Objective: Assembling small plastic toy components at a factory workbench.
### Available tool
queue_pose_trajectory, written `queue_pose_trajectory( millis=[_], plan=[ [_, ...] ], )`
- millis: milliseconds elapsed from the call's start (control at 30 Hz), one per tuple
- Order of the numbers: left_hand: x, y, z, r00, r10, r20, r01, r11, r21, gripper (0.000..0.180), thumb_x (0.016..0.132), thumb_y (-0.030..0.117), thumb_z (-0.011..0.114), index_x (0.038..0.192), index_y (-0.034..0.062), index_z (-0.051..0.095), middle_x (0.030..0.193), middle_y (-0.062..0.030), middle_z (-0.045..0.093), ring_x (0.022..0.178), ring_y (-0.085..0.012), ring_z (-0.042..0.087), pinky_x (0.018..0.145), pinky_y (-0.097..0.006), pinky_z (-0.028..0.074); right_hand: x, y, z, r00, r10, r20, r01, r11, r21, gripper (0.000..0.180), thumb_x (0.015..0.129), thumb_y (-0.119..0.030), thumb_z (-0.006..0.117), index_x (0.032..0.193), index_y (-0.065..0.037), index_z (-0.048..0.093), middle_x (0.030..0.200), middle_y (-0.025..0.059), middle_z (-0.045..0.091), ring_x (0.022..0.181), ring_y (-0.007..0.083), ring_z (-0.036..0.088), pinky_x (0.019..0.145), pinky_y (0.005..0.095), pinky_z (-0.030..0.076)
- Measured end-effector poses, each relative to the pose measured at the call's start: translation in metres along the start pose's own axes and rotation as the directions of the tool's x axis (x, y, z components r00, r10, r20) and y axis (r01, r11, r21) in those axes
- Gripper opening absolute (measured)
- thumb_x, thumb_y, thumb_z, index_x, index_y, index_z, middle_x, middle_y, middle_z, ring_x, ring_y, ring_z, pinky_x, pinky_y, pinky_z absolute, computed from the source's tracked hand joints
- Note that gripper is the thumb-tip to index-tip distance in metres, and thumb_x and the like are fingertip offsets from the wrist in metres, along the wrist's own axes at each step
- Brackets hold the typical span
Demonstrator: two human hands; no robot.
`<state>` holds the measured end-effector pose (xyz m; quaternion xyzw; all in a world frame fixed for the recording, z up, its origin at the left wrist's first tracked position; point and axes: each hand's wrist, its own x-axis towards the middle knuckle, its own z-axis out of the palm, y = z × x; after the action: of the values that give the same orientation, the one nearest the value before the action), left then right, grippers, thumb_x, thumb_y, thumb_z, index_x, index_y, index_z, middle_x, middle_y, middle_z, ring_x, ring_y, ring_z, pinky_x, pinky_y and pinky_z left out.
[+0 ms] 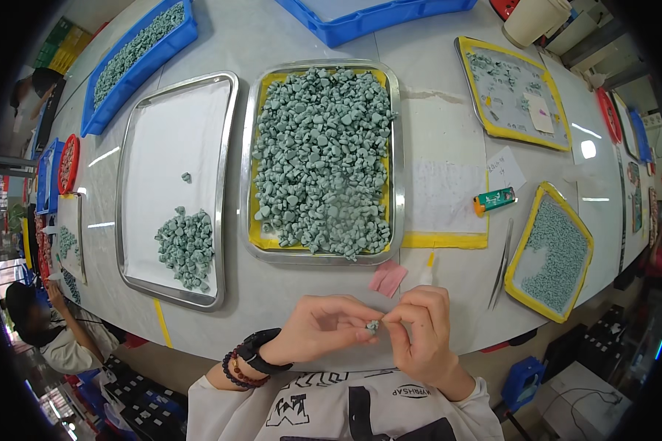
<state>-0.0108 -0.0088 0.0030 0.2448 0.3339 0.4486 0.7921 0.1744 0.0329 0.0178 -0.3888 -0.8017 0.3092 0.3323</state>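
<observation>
A small grey-green piece (373, 325) is held at the lower centre of the frame, pinched between the fingertips of the left hand (324, 328) and the right hand (419, 334), which meet just above the near edge of the pale surface (449, 66). The piece lies exactly between the two hands, so neither is nearer; it is touched from the left by the left thumb and forefinger and from the right by the curled fingers of the right hand. Both hands are nearly closed around it, only the tips being engaged, and nothing else is seen in either hand. The piece is too small for a long axis to be made out. Directly above the hands in the frame, well apart from them, a steel tray with a yellow liner (322, 162) is heaped with similar pieces, and to its left a second steel tray (176, 187) carries a small pile (186, 246) at its lower right. A pink slip (388, 278) lies on the surface just above the right hand, and tweezers (503, 264) lie to the right, beside a yellow-rimmed tray (553, 253).
</observation>
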Motion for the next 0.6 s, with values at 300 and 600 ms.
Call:
queue_pose_trajectory(
  millis=[300, 600],
  plan=[
    [0.001, 0.001, -0.001, 0.99, -0.099, -0.104, 0.095, 0.995, -0.045, 0.026, 0.084, -0.008, 0.057, 0.109, -0.0062, 0.058, 0.102, -0.0148, 0.062, 0.088, -0.0191, 0.064, 0.077, -0.029, 0.053, 0.004, 0.002, -0.01, 0.998, -0.026, -0.062, 0.026, 1.0, -0.007, 0.025, 0.062, 0.004, 0.069, 0.083, -0.006, 0.063, 0.083, 0.006, 0.052, 0.077, 0.0247, 0.05, 0.066, 0.0327, 0.042],
    [0.001, -0.001, 0.003, 0.993, -0.035, -0.112, 0.039, 0.999, 0.037, 0.024, 0.083, -0.008, 0.057, 0.107, -0.0051, 0.06, 0.103, -0.0145, 0.062, 0.087, -0.0181, 0.064, 0.078, -0.028, 0.053, 0.003, 0.003, -0.006, 0.998, -0.057, -0.002, 0.057, 0.998, 0.009, 0.026, 0.056, 0.003, 0.071, 0.079, -0.007, 0.065, 0.08, 0.0034, 0.054, 0.076, 0.0235, 0.05, 0.065, 0.0327, 0.042]
  ],
)
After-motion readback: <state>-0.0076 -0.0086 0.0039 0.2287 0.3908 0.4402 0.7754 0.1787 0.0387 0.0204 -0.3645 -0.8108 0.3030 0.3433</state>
